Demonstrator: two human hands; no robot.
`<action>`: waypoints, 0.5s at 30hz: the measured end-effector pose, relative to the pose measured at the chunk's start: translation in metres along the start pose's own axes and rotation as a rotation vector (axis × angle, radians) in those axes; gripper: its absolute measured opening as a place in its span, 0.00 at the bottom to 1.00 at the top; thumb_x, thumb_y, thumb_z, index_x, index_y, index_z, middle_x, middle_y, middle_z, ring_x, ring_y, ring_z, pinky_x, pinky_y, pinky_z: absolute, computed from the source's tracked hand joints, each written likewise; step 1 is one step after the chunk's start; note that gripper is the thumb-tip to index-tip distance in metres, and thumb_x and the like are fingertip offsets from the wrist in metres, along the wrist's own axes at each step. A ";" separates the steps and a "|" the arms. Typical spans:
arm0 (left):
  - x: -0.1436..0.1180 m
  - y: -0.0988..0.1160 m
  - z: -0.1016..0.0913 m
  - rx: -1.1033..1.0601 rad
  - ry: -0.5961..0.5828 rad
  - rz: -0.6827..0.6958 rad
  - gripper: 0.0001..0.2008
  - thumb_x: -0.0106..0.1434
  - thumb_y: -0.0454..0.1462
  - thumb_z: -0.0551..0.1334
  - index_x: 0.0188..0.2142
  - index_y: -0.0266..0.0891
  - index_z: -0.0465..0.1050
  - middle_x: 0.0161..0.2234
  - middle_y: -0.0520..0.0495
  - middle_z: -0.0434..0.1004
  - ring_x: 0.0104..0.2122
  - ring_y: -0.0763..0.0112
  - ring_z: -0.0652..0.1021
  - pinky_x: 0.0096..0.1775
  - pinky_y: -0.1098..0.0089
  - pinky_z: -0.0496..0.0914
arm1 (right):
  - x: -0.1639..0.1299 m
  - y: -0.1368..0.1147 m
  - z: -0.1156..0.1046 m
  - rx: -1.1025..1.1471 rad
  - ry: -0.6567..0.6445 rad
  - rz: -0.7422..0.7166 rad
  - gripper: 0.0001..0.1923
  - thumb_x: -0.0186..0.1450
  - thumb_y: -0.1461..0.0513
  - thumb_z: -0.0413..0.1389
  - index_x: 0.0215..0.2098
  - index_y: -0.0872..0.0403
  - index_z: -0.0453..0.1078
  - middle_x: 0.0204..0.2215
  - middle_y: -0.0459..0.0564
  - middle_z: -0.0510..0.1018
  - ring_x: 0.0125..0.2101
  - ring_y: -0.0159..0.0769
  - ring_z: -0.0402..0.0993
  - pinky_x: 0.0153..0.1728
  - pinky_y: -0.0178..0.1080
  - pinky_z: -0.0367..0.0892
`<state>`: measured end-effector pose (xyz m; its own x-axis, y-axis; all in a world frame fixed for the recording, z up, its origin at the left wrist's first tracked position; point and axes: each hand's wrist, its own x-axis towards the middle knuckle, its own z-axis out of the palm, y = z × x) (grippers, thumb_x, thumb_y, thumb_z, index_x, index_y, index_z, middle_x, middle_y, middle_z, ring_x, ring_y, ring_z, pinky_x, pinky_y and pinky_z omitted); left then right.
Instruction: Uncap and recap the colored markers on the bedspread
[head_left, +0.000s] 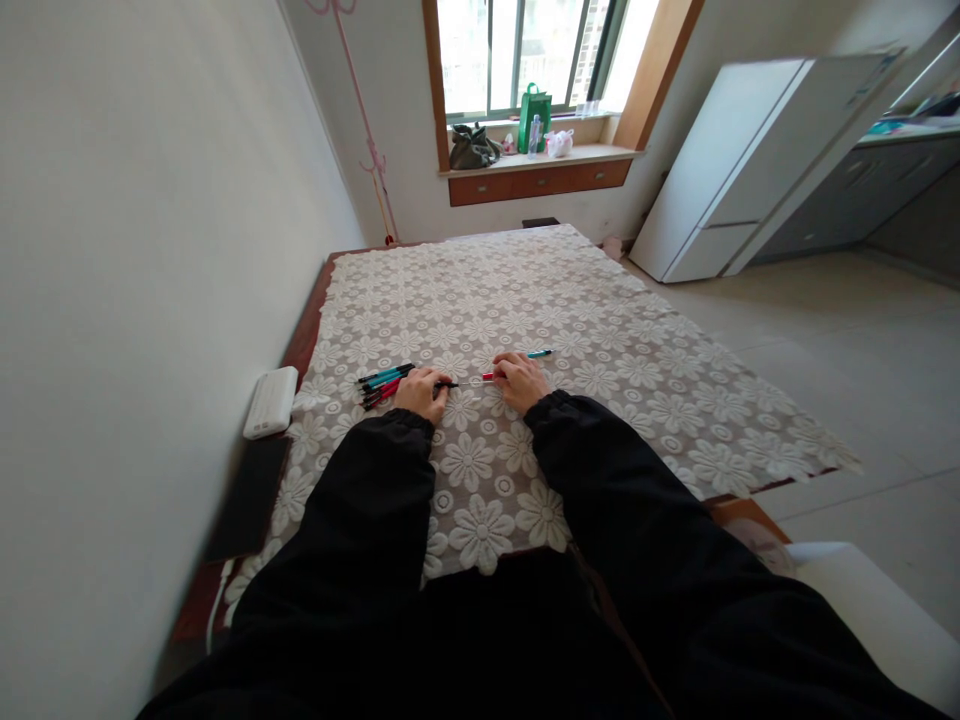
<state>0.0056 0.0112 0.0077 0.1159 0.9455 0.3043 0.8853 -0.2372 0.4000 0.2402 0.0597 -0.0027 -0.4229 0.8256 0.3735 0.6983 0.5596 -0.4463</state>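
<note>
Left hand [423, 392]: fingers curled down on the cloth, tips closed on the dark end of a thin pen part [466, 382]. Right hand [520, 380]: fingers bent, pinching the red end of the same part; it runs level between the two hands, just above the tablecloth. Detail of the part too small to make out.

Just left of the left hand, touching or nearly so: a bundle of pens [384, 384], teal, red and black, lying side by side on the cloth. Just beyond the right hand: a single teal pen [539, 353], lying flat, apart from the bundle.

All on a lace tablecloth [600, 330] with flower pattern, covering a table set against the wall. Both arms in black sleeves. At the table's left edge, by the wall: a white box [271, 401] and a dark flat slab [249, 497].
</note>
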 end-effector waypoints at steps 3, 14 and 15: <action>0.000 0.001 -0.001 0.010 0.004 -0.006 0.09 0.60 0.36 0.61 0.39 0.43 0.79 0.42 0.45 0.80 0.47 0.57 0.75 0.53 0.58 0.69 | 0.000 0.000 -0.001 -0.030 -0.007 0.006 0.06 0.65 0.65 0.55 0.34 0.50 0.73 0.48 0.50 0.76 0.52 0.44 0.66 0.55 0.49 0.61; 0.000 0.002 -0.001 0.009 -0.014 -0.013 0.10 0.61 0.37 0.61 0.40 0.43 0.80 0.42 0.46 0.80 0.48 0.58 0.75 0.53 0.60 0.69 | 0.000 -0.005 -0.007 -0.050 -0.071 0.040 0.06 0.66 0.65 0.54 0.34 0.52 0.73 0.49 0.51 0.76 0.53 0.43 0.66 0.55 0.46 0.61; 0.000 0.002 -0.001 0.009 -0.013 -0.008 0.10 0.61 0.37 0.61 0.40 0.43 0.80 0.42 0.46 0.80 0.48 0.58 0.75 0.53 0.60 0.69 | 0.000 -0.005 -0.007 -0.048 -0.072 0.036 0.05 0.65 0.65 0.55 0.34 0.52 0.73 0.49 0.51 0.76 0.52 0.43 0.66 0.55 0.46 0.61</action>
<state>0.0072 0.0103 0.0089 0.1142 0.9503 0.2897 0.8902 -0.2273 0.3948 0.2408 0.0564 0.0046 -0.4363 0.8493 0.2973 0.7399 0.5266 -0.4187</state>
